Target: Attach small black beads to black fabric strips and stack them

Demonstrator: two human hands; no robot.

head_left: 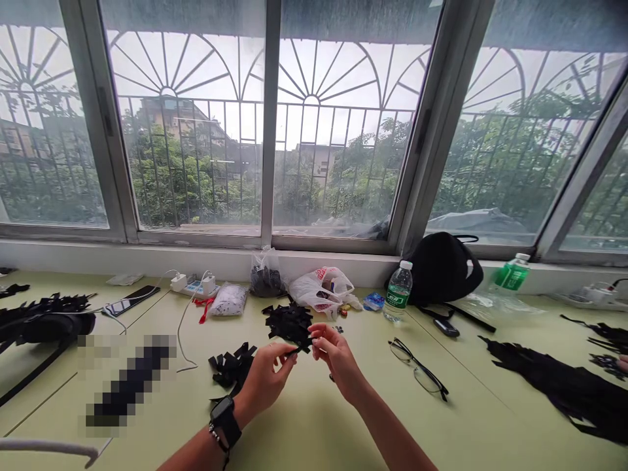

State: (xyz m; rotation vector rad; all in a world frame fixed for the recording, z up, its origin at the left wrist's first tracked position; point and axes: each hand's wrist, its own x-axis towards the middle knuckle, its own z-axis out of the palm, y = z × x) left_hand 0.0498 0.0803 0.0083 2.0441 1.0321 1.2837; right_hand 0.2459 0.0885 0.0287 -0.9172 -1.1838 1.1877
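At twelve o'clock above the wrists, a bunch of black strips [288, 325] is held up: the right hand [336, 363] has its fingers pinched on the bunch's lower edge, the left hand [267, 379] closed on a strip end. A looser pile of black strips [230, 366] lies at nine o'clock on the bench [314, 425].

**Colour and Pattern Record: Table and Window**

The bunch of cut strips [289, 325] is black, as is the loose pile of strips [230, 366] beside it. The tabletop [314, 425] is pale green. The plastic bag [318, 291] is white with red print. The fabric pouch [228, 299] is white with a dark speckled pattern. The water bottle [398, 294] carries a green label. The window grille [169, 69] forms dark sunburst fans above vertical bars
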